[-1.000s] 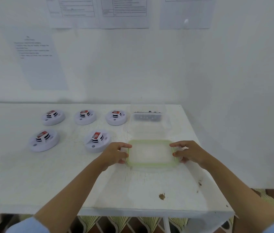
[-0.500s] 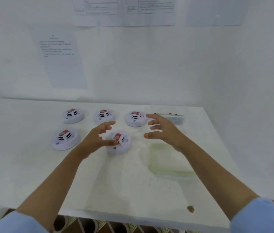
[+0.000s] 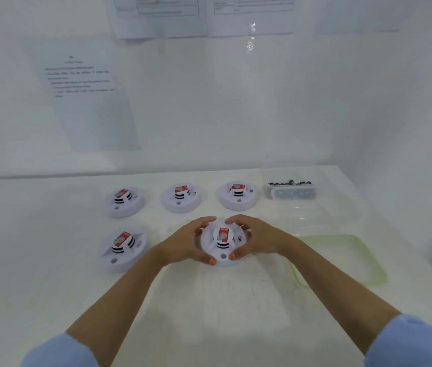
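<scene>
A round white smoke detector with a red label on its raised middle sits on the white table, near its centre. My left hand grips its left rim, fingers curled over the far edge and thumb at the front. My right hand grips the right rim the same way. The detector's side edges are hidden by my fingers.
Several more detectors lie nearby: one at the left and three in a back row. A clear box of small dark parts stands at the back right. A clear green-rimmed lid lies right of my hands.
Both hands let go of the green-rimmed lid, moved left and closed round the front middle detector. The view has shifted left and come closer.
</scene>
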Demonstrator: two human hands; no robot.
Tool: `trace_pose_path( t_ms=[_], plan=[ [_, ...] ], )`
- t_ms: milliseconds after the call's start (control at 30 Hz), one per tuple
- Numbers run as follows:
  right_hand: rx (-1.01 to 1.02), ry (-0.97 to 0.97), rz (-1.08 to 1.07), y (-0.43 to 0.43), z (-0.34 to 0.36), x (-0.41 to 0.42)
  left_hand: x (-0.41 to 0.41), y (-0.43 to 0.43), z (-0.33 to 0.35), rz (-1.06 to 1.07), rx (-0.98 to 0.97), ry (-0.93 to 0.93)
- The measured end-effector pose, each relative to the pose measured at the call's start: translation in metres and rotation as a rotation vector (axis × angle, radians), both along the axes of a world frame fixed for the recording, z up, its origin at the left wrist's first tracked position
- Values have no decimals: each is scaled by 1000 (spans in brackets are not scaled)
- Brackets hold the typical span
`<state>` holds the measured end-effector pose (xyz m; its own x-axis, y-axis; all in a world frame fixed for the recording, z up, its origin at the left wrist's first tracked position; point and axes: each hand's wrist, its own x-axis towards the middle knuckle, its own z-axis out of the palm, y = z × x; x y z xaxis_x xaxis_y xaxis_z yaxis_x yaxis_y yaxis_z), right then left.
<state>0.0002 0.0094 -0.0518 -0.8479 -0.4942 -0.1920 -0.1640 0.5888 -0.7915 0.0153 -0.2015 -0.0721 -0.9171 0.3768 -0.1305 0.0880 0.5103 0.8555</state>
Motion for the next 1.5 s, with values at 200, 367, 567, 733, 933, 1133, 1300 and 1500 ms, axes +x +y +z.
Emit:
trace_pose_path(
  t_ms=[200,367,567,733,933,1133,1300,1500],
  plan=[
    [72,70,32,2,-7,-4,-10,-5,-18,-28,22,33],
    [47,142,-3,4,-6,-2,-12,-4,-13,-19,41,78],
    [-110,230,-43,24,36,-11,-24,14,43,-43,119,141],
    [-177,347,-84,65,74,-22,-41,52,83,-60,139,216],
    [-266,362,-85,131,99,-37,-54,135,99,-140,115,276],
    [-395,260,-53,183,100,-58,-71,211,79,-112,275,158],
    [-457,5,-99,207,70,-72,-80,230,60,43,443,95],
    [-733,-258,-110,197,60,-77,-81,234,61,10,398,88]
  ],
)
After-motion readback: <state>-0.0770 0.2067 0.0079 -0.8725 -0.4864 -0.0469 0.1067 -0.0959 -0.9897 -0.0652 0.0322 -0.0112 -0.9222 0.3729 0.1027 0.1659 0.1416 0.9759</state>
